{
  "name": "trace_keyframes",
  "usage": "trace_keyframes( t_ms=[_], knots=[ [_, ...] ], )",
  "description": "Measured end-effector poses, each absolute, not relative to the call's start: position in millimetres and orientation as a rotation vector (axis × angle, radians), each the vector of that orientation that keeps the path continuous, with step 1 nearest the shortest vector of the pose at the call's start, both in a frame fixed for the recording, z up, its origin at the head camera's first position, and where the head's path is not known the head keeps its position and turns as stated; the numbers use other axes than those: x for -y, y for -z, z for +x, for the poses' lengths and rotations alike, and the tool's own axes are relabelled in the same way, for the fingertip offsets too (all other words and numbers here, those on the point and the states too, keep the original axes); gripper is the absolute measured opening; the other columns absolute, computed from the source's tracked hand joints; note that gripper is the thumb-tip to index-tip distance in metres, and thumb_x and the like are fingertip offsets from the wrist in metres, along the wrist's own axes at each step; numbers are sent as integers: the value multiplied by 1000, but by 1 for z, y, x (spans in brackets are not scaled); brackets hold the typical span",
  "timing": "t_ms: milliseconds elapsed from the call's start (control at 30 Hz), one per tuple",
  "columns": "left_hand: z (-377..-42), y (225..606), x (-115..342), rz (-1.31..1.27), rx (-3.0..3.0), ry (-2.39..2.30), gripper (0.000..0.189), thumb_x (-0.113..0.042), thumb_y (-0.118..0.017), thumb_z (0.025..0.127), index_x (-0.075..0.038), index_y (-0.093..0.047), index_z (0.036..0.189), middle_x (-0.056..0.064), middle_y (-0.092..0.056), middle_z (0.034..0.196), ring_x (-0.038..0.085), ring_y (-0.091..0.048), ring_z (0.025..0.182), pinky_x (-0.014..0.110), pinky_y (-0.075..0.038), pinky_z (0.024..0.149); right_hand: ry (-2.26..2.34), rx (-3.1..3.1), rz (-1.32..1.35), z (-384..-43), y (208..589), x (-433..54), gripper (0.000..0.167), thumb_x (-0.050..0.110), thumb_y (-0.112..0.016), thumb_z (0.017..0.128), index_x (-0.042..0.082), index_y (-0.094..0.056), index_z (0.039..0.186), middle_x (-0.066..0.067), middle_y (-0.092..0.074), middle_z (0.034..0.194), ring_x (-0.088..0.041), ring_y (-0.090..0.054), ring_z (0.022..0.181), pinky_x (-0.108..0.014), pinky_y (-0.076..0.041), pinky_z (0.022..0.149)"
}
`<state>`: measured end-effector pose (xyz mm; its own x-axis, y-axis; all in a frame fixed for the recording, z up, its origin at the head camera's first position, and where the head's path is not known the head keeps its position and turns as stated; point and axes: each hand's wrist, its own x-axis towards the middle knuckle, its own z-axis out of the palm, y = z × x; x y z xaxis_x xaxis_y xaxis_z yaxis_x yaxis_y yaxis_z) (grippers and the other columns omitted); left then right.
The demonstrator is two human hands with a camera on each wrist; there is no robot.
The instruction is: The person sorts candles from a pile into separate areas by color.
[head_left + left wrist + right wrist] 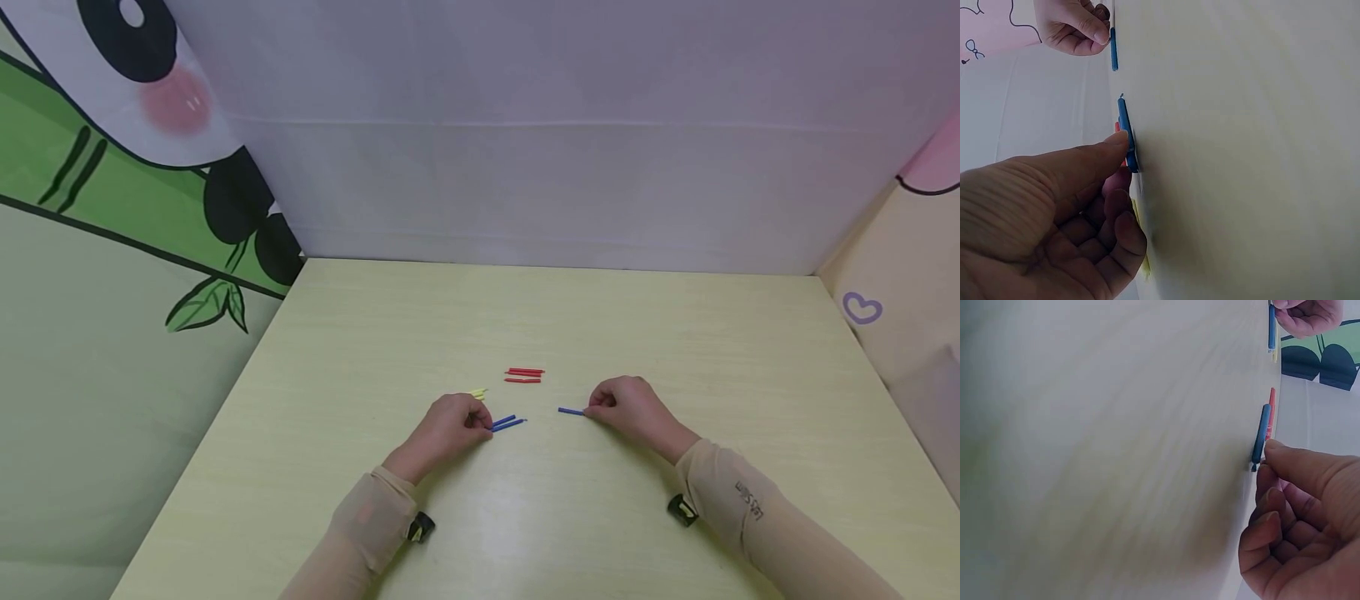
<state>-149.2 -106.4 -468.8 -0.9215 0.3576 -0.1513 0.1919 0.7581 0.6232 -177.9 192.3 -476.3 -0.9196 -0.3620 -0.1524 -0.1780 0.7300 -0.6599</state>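
Note:
My left hand (450, 425) pinches the ends of blue candles (508, 423) between thumb and fingers; two show side by side, low over the table. In the left wrist view the thumb lies against the blue candle (1125, 125), whose wick points away. To the right, my right hand (633, 408) pinches one end of a single blue candle (570, 411). That candle (1261, 434) shows its wick end at the fingertips in the right wrist view. Between and beyond the hands lie red candles (523, 375). Yellow candles (478, 392) are partly hidden behind the left hand.
A pale wooden table (600, 517) lies under both hands. At its far edge stands a plain light cloth wall (525, 192). A printed panel with green bamboo (135, 175) stands on the left, and a pale panel with a heart (862, 308) on the right.

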Motion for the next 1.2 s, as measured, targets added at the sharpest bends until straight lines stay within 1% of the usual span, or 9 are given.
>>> trace_keyframes(
  t_ms=[300, 733, 1200],
  knots=[
    [-149, 469, 105, 433, -2709, -896, 9, -7, -78, 80, -12, -70, 79, -7, -57, 68, 8, -50, 65, 23, -43, 62, 973, -2668, -432, -176, 475, -193, 9, 17, -76, 85, 11, -71, 81, 5, -61, 71, -14, -51, 69, -30, -45, 67],
    [-149, 468, 103, 452, -2716, -867, 9, -8, -79, 81, -12, -71, 78, -8, -58, 70, 9, -50, 67, 24, -44, 64, 986, -2703, -471, -175, 476, -193, 9, 14, -75, 85, 12, -71, 78, 6, -61, 69, -12, -52, 66, -28, -45, 65],
    [-148, 468, 103, 472, -2748, -812, 11, -9, -78, 81, -13, -70, 76, -8, -55, 69, 10, -48, 66, 24, -42, 62, 986, -2708, -468, -174, 475, -193, 9, 15, -76, 84, 12, -71, 78, 7, -61, 69, -12, -52, 67, -29, -45, 66]
  ],
)
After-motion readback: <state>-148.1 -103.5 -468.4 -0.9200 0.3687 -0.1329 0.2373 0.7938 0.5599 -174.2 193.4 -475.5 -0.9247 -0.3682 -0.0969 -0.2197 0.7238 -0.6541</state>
